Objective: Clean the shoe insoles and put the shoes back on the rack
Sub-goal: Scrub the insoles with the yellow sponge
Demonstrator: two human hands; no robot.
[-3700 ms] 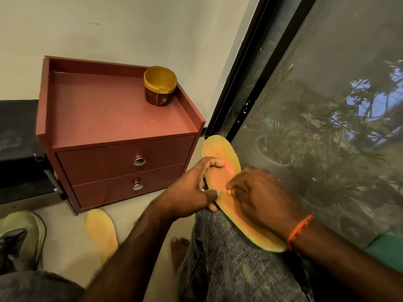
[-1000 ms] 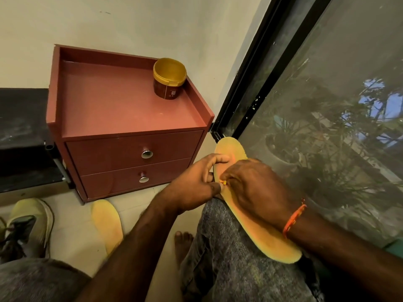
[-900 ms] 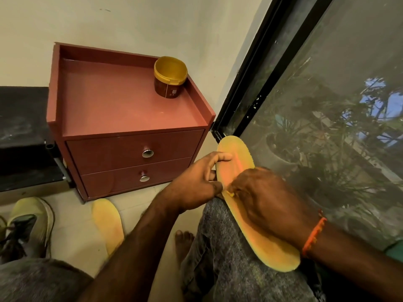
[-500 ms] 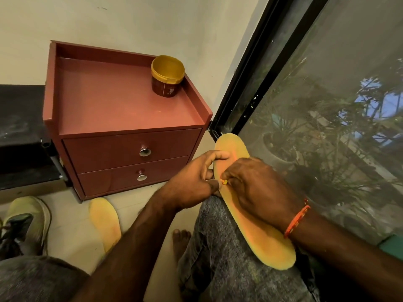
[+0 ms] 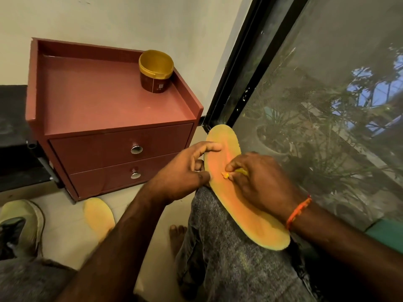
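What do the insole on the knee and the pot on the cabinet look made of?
Insole on the knee: likely foam, matte orange-yellow, thin, no shine.
Pot: probably plastic, smooth gold rim, brown printed label, slight gloss.
Cabinet: looks like laminated board, satin reddish-brown.

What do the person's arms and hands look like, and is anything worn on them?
Both forearms are bare, with no sleeves or gloves in view. The right hand has a thin orange thread band tied round its wrist. The left hand and its wrist carry nothing; no rings show on the fingers.
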